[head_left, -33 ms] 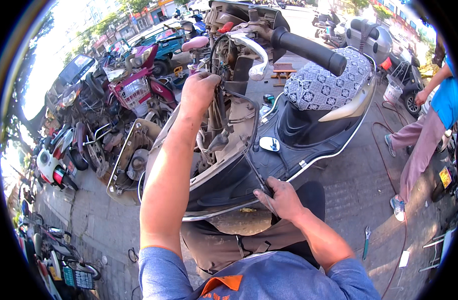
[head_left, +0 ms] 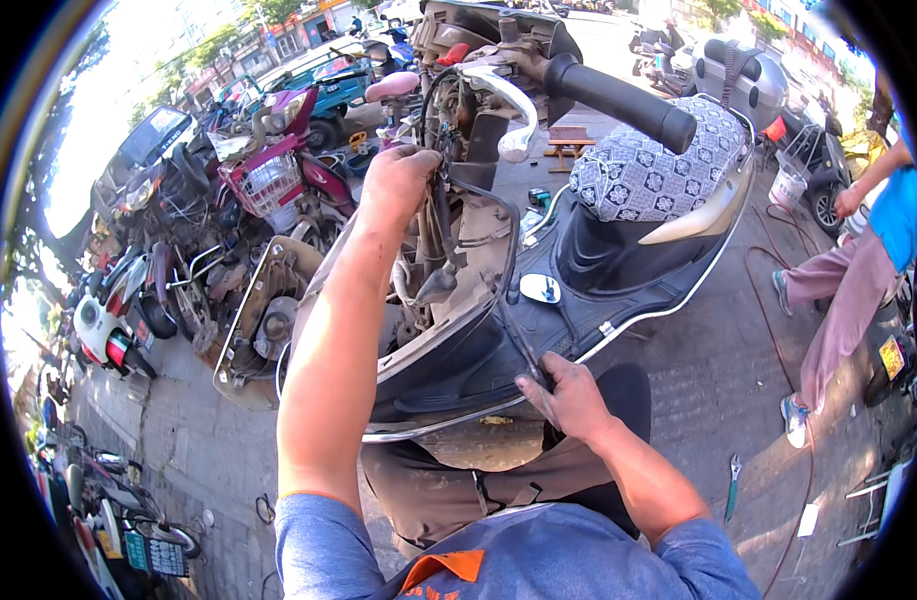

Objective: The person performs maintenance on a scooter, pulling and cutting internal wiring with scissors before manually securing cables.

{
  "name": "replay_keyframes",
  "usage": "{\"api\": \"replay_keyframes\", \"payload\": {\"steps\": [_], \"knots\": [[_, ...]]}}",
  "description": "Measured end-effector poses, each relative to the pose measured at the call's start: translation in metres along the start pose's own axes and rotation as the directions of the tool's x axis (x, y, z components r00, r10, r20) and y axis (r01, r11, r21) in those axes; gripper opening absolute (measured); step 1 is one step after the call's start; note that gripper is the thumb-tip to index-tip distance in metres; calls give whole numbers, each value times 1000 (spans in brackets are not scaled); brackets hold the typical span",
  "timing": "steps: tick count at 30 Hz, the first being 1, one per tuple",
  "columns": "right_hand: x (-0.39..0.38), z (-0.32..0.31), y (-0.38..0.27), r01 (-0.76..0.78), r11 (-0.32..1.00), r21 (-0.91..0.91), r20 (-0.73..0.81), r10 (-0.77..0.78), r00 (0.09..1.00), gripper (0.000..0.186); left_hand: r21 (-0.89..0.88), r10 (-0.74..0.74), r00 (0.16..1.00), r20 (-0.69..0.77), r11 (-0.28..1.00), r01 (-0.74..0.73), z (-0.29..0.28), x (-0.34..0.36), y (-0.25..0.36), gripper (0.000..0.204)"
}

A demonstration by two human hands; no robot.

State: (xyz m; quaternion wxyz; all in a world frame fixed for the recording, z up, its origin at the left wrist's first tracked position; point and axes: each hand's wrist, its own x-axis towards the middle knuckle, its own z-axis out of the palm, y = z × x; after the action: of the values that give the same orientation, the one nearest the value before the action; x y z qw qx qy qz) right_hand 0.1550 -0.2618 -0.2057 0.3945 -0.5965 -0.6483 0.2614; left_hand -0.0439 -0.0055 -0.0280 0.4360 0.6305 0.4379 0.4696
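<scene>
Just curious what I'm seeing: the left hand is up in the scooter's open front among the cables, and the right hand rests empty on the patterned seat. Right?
Not quite. In the head view the right hand is not on the seat; it grips a dark cable low by the footboard. The left hand is indeed up among the cables in the scooter's open front.

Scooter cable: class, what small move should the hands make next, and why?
Probably feed it gently: the left hand grips the wiring in the scooter's open front, while the right hand holds the black cable low down, bowed between them.
</scene>
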Motion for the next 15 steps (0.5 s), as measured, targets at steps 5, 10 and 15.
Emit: {"api": "replay_keyframes", "payload": {"steps": [5,10,15], "knots": [[20,16,74,-237,776,585,-165,400,902,35,-70,-89,994,66,993,94,-5,-1,0,16],[73,52,196,-399,916,38,-228,397,889,37,-260,-371,906,203,872,415,-29,21,9,20],[120,77,255,-581,762,-286,5,607,795,54,-79,-412,904,117,903,422,-22,17,24,24]]}}
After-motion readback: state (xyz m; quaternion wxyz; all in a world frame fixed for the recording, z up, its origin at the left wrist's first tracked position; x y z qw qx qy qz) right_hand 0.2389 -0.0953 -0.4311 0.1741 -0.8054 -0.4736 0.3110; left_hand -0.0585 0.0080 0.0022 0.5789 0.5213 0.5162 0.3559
